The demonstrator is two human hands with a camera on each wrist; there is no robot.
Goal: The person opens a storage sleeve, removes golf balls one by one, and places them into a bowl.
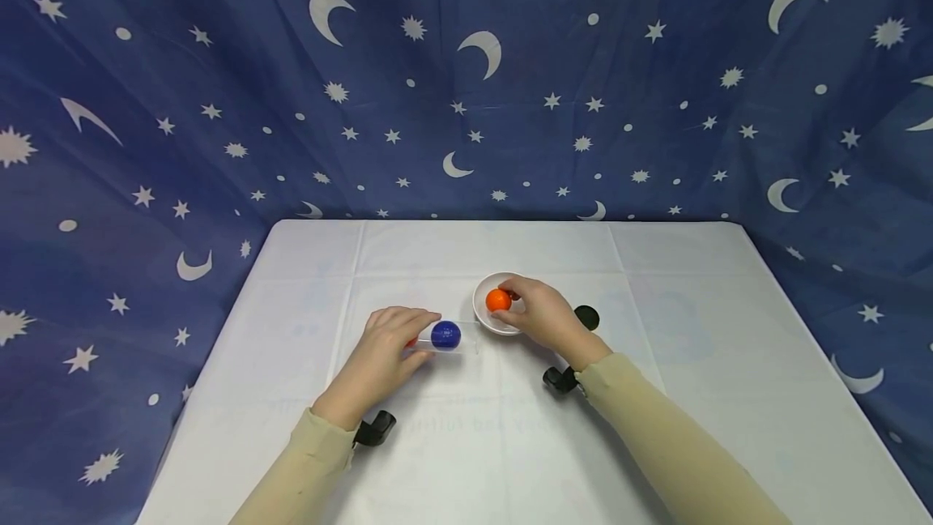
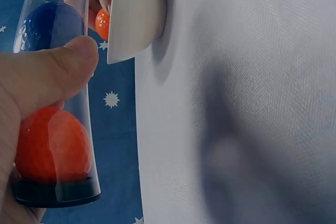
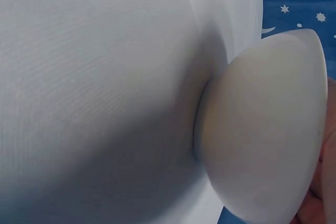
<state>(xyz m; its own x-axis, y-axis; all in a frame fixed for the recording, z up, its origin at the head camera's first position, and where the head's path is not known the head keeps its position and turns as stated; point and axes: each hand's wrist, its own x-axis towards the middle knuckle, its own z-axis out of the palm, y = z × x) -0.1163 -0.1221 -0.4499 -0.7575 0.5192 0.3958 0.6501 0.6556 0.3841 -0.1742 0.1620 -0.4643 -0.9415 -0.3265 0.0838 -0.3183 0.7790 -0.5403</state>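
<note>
**Two hands, a tube of balls and a bowl**

Head view: the left hand (image 1: 394, 347) wraps its grip round a clear plastic tube (image 1: 445, 344) lying on its side on the white cloth-covered counter (image 1: 466, 444); a dark blue ball (image 1: 445, 335) sits inside, just past the fingertips. The right hand (image 1: 543, 316) pinches a small orange ball (image 1: 499, 300) inside the round white bowl (image 1: 487, 318), just right of the tube's open end.

Left wrist view: the thumb (image 2: 50, 74) presses the tube's wall (image 2: 79, 19). Below the grip a larger orange ball (image 2: 51, 145) rests against the black cap (image 2: 56, 191); the blue ball (image 2: 50, 24) lies beyond it.

Right wrist view: only the bowl's underside (image 3: 262, 135) on the counter (image 3: 105, 77) shows, with a sliver of the hand (image 3: 320, 203) beside it; the grip itself is hidden here.
</note>
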